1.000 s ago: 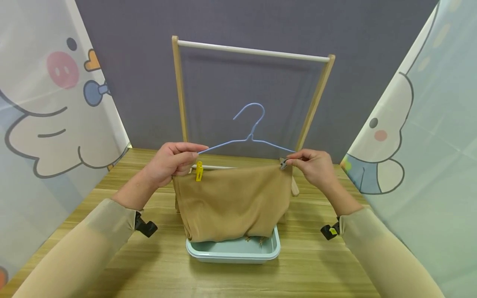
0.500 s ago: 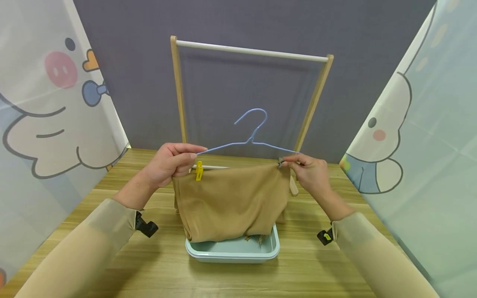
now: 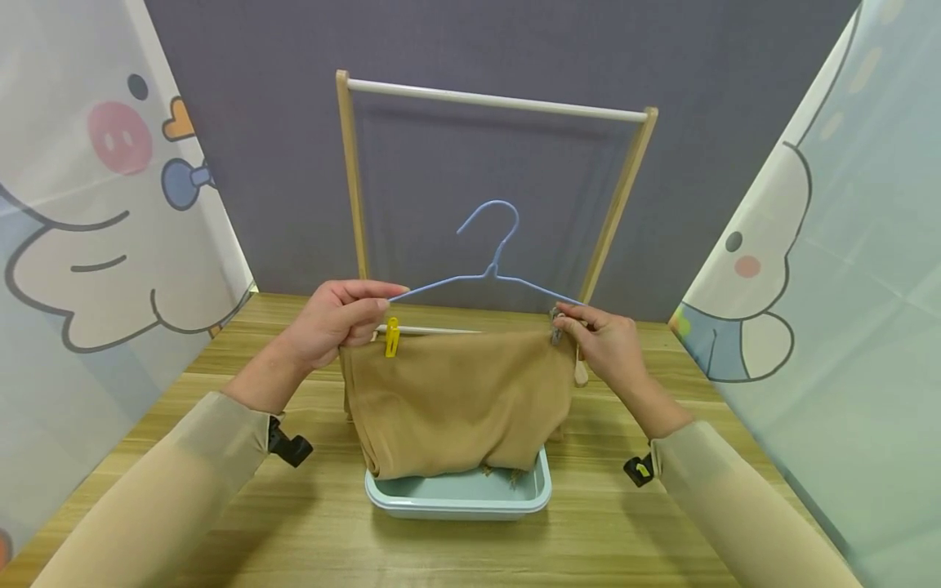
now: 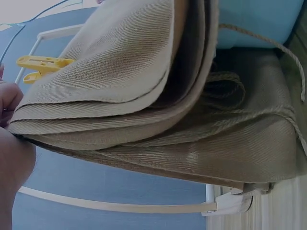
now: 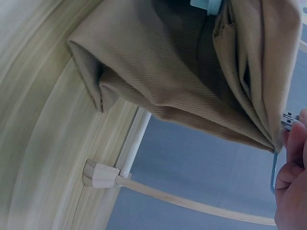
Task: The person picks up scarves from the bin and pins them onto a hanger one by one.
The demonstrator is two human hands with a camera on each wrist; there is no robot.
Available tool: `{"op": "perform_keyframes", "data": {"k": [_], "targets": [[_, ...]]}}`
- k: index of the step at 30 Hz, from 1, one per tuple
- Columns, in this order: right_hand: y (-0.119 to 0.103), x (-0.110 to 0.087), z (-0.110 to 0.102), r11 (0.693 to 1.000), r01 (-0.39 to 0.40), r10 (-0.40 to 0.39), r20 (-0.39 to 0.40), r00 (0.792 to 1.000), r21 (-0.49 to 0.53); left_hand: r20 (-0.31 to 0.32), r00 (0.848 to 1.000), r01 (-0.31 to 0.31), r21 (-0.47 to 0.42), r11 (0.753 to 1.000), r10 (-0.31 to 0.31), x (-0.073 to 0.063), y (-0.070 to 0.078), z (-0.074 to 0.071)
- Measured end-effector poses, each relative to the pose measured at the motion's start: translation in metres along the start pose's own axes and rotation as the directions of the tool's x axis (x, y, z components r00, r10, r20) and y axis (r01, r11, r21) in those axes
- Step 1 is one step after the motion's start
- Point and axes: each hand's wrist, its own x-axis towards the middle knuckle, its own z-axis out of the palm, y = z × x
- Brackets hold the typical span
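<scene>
In the head view, my left hand [image 3: 334, 322] pinches the left end of a blue wire hanger [image 3: 494, 269], beside the top left corner of a folded tan cloth [image 3: 456, 400]. A yellow clothespin [image 3: 393, 338] is clipped on the cloth's top edge near that hand. At the opposite top corner, my right hand [image 3: 606, 339] pinches a grey clothespin [image 3: 555, 331] between thumb and fingers, close under the hanger's right arm. Stacked layers and loose twisted cords [image 4: 268, 40] of the cloth show in the left wrist view. The hanger's lower bar is hidden by the cloth.
Below and partly behind the cloth, a pale blue-green basin [image 3: 459, 510] stands on the wood-patterned table [image 3: 316, 523]. Behind it rises a rack with wooden posts [image 3: 625, 204] and a white top rail [image 3: 500, 101]. Printed curtains [image 3: 73, 286] flank both sides.
My right hand has moved slightly left, and the grey clothespin has turned more upright at the cloth's corner. The hanger dipped and rose again. My left hand has stayed nearly still.
</scene>
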Motion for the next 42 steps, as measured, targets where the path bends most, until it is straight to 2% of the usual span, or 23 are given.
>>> {"op": "perform_keyframes", "data": {"k": [11,14,16,19,21,24,27,29,32,37,40,42], "targets": [[0.003,-0.005,-0.006,0.995,0.011,-0.013,0.014,1.000,0.096,-0.054,0.996,0.068,0.062,0.996,-0.064,0.001,0.001,-0.003],[0.003,-0.007,-0.016,0.993,0.024,-0.021,-0.027,0.999,0.114,-0.049,0.996,0.079,0.066,0.995,-0.076,0.002,0.001,-0.004],[0.004,-0.005,-0.024,0.992,0.053,-0.043,-0.082,0.996,0.115,-0.048,0.995,0.089,0.069,0.994,-0.086,0.002,0.002,-0.004],[0.005,0.000,-0.034,0.993,0.098,-0.090,-0.131,0.987,0.061,-0.047,0.994,0.101,0.067,0.993,-0.098,0.003,0.003,-0.005],[0.006,0.005,-0.040,0.992,0.126,-0.124,-0.105,0.987,0.005,-0.042,0.994,0.103,0.063,0.993,-0.100,0.002,0.003,-0.005],[0.007,0.013,-0.046,0.988,0.148,-0.147,0.042,0.988,-0.042,-0.022,0.995,0.095,0.059,0.994,-0.093,0.002,0.003,-0.006],[0.008,0.020,-0.047,0.989,0.150,-0.145,0.194,0.970,-0.010,0.001,0.996,0.084,0.063,0.994,-0.084,0.003,0.003,-0.007],[0.008,0.023,-0.046,0.988,0.152,-0.152,0.248,0.957,0.020,0.010,0.997,0.076,0.065,0.995,-0.077,0.003,0.002,-0.007],[0.009,0.024,-0.043,0.985,0.156,-0.170,0.269,0.948,0.075,0.005,0.998,0.068,0.066,0.996,-0.068,0.004,0.002,-0.008],[0.006,0.022,-0.040,0.974,0.112,-0.158,0.238,0.958,0.199,-0.034,0.998,0.061,0.077,0.995,-0.058,0.008,0.002,-0.008],[0.003,0.021,-0.039,0.963,0.022,-0.084,0.222,0.971,0.267,-0.095,0.994,0.070,0.162,0.984,-0.055,0.009,0.002,-0.008],[0.001,0.021,-0.039,0.953,-0.044,-0.022,0.214,0.977,0.300,-0.149,0.988,0.081,0.267,0.960,-0.042,0.010,0.002,-0.007]]}}
